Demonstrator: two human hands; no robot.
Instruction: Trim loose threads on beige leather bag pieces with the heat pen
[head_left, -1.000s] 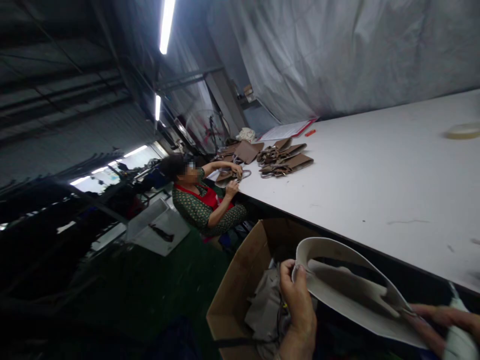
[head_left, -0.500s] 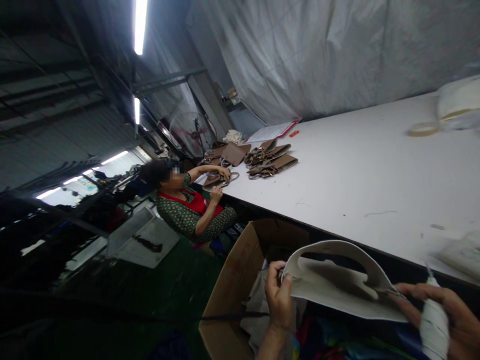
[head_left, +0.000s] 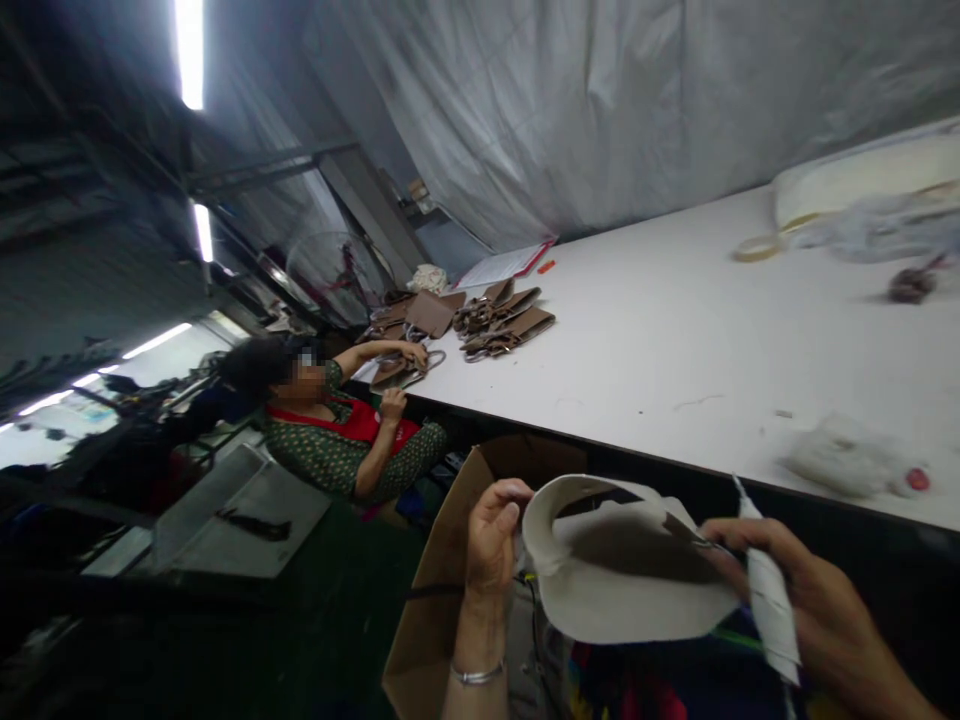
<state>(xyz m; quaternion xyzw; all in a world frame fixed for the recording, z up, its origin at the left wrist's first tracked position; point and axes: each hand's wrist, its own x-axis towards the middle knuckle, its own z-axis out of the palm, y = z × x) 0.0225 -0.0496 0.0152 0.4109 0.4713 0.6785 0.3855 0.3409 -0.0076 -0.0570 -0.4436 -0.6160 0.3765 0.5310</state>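
An off-white bag (head_left: 637, 612), bent into an open rounded shape, is held over a cardboard box. My left hand (head_left: 491, 540) pinches its left edge with thumb and fingers. At the right end of the bag, my right hand (head_left: 784, 570) grips its edge between the fingertips. The same hand also holds a thin pointed tool wrapped in white (head_left: 771, 610), its tip up; what kind of tool it is I cannot tell. Dark shadow fills the inside of the bag.
The cardboard box (head_left: 431, 620) stands against the long white table (head_left: 615, 350). Several brown handbags (head_left: 517, 330) lie at its far end, where a co-worker (head_left: 345, 440) sits handling one. A tape roll (head_left: 756, 249) and a plastic-wrapped bundle (head_left: 840, 455) lie on the right.
The view has turned to the right, so the surroundings sit further left. The bag's opening has become rounder, with my hands closer together. Both hands keep their hold.
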